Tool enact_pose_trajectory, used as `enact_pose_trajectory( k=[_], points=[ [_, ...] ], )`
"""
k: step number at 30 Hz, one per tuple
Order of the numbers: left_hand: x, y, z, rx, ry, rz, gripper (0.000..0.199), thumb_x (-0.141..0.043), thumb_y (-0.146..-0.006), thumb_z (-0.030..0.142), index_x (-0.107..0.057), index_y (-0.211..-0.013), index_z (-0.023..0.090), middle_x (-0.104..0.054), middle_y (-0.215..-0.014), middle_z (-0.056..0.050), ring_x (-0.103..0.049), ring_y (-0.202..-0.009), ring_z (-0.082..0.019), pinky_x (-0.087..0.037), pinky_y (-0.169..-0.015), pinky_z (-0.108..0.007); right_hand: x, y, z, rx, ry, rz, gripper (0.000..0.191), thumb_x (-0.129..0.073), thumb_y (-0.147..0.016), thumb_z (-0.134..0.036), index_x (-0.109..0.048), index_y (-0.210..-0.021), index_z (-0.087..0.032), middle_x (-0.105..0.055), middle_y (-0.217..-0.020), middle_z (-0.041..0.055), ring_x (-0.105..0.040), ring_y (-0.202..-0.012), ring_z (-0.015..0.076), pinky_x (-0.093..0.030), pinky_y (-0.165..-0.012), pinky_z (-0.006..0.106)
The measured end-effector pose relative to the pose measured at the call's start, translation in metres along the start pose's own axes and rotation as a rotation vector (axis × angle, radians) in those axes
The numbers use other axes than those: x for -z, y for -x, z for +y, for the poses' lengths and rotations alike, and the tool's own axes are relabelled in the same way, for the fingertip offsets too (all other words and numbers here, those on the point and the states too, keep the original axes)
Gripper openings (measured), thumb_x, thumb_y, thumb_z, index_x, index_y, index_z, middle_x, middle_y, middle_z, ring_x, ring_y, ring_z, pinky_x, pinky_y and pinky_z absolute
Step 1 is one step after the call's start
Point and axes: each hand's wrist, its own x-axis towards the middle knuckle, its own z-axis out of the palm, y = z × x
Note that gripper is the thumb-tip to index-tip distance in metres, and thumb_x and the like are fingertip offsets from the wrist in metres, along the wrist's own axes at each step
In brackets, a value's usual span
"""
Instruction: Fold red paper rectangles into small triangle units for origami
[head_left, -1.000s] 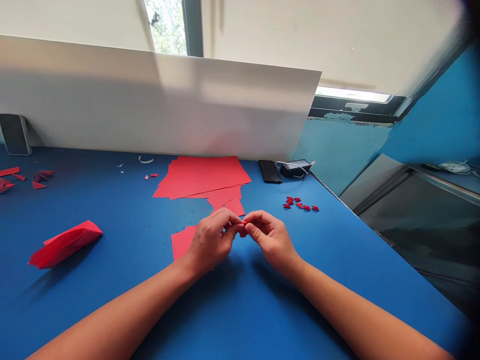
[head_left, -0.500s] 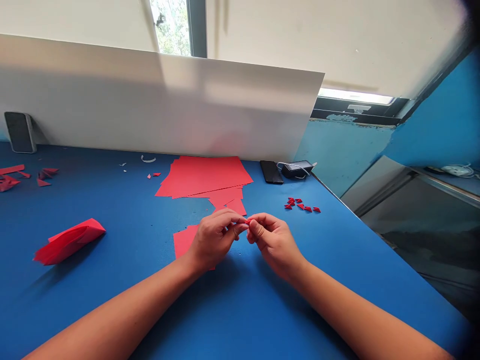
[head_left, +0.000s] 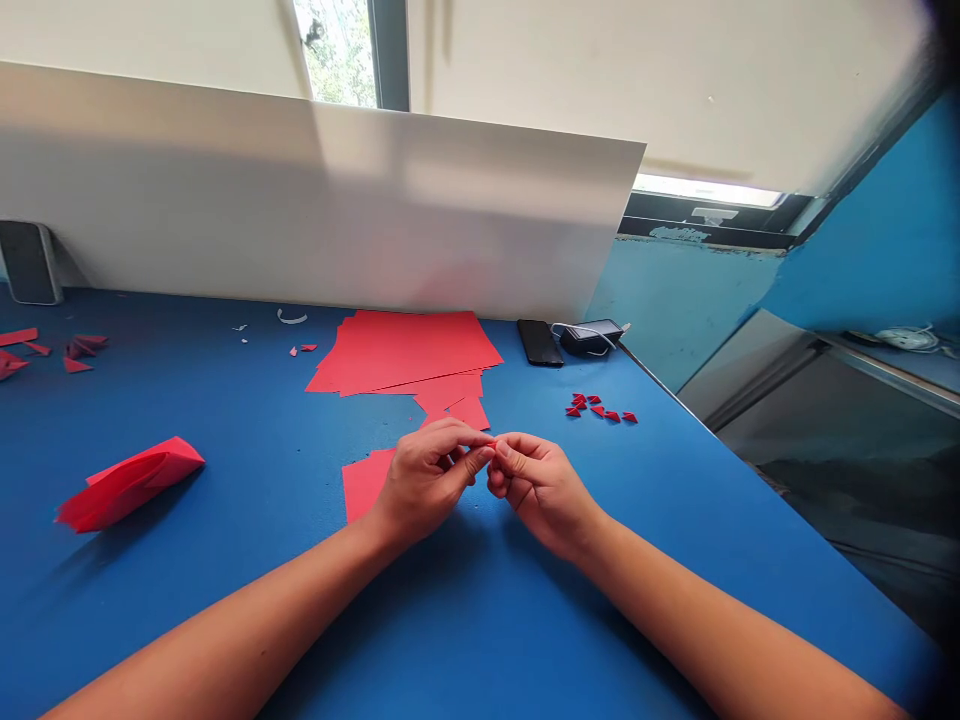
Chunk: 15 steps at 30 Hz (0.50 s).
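Note:
Between my two hands is a small piece of red paper point(head_left: 491, 444), mostly covered by the fingertips. My left hand point(head_left: 429, 474) pinches it from the left between thumb and forefinger. From the right, my right hand point(head_left: 546, 486) grips it the same way, its other fingers curled under. Red paper pieces point(head_left: 367, 482) lie on the blue table partly behind my left hand. Several small folded red paper triangles point(head_left: 597, 410) sit in a loose cluster beyond my right hand.
A stack of red sheets point(head_left: 420, 350) lies at the back. To its right are a black phone point(head_left: 540, 343) and a dark box with a white cable point(head_left: 591, 338). A larger folded red paper point(head_left: 133, 484) lies at left, with red scraps point(head_left: 81, 350) behind. Another phone point(head_left: 30, 262) leans against the white board point(head_left: 450, 220).
The whole view has shifted slightly. Both hands keep their pinch on the small red paper, with the right fingers slightly rearranged. Nothing on the table has visibly moved.

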Motion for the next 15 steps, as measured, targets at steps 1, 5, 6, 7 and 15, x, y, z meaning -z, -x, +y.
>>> enact_pose_trajectory(
  k=[1,5,6,7,15],
  points=[
    [0.0002,-0.0006,0.0009,-0.008,0.003,0.0,0.008,-0.064,-0.084,0.02,-0.07,-0.086,0.017,-0.067,-0.075,-0.003,-0.058,-0.057,-0.009,-0.044,-0.049,-0.021,0.0001,0.0001,0.0002,-0.012,-0.012,-0.003,0.016,-0.074,-0.076,-0.029,-0.07,-0.075,-0.014,-0.059,-0.063,0.0002,-0.051,-0.056,0.0081,-0.038,-0.054,0.021],
    [0.0028,-0.0036,0.0061,-0.073,-0.026,0.008,0.007,-0.065,-0.083,0.017,-0.071,-0.08,0.017,-0.068,-0.069,-0.003,-0.057,-0.057,-0.01,-0.043,-0.05,-0.022,-0.0003,0.0007,0.0008,-0.079,-0.071,-0.026,0.016,-0.077,-0.072,-0.028,-0.07,-0.073,-0.014,-0.059,-0.062,0.0,-0.05,-0.056,0.0079,-0.038,-0.053,0.021],
    [0.0036,-0.0042,0.0072,-0.1,-0.039,0.009,0.007,-0.064,-0.082,0.016,-0.07,-0.078,0.017,-0.068,-0.068,-0.003,-0.057,-0.058,-0.011,-0.043,-0.051,-0.022,-0.0003,0.0005,0.001,-0.1,-0.085,-0.039,0.016,-0.077,-0.072,-0.027,-0.07,-0.073,-0.014,-0.058,-0.062,0.0,-0.05,-0.055,0.0078,-0.038,-0.053,0.021],
    [0.0044,-0.0046,0.008,-0.127,-0.05,0.006,0.008,-0.064,-0.082,0.015,-0.07,-0.077,0.016,-0.068,-0.068,-0.003,-0.057,-0.059,-0.011,-0.043,-0.052,-0.022,-0.0002,0.0003,0.0013,-0.12,-0.098,-0.053,0.015,-0.077,-0.072,-0.027,-0.07,-0.073,-0.013,-0.057,-0.061,-0.0002,-0.049,-0.055,0.0078,-0.038,-0.052,0.021],
    [0.0061,-0.0029,0.0051,-0.248,-0.061,-0.045,0.011,-0.057,-0.085,0.01,-0.066,-0.08,0.016,-0.064,-0.07,-0.004,-0.056,-0.062,-0.012,-0.047,-0.058,-0.025,-0.0005,-0.0003,0.0037,-0.109,-0.084,-0.038,0.017,-0.078,-0.071,-0.029,-0.069,-0.076,-0.015,-0.058,-0.065,-0.0008,-0.05,-0.058,0.0087,-0.042,-0.057,0.023]
  ],
)
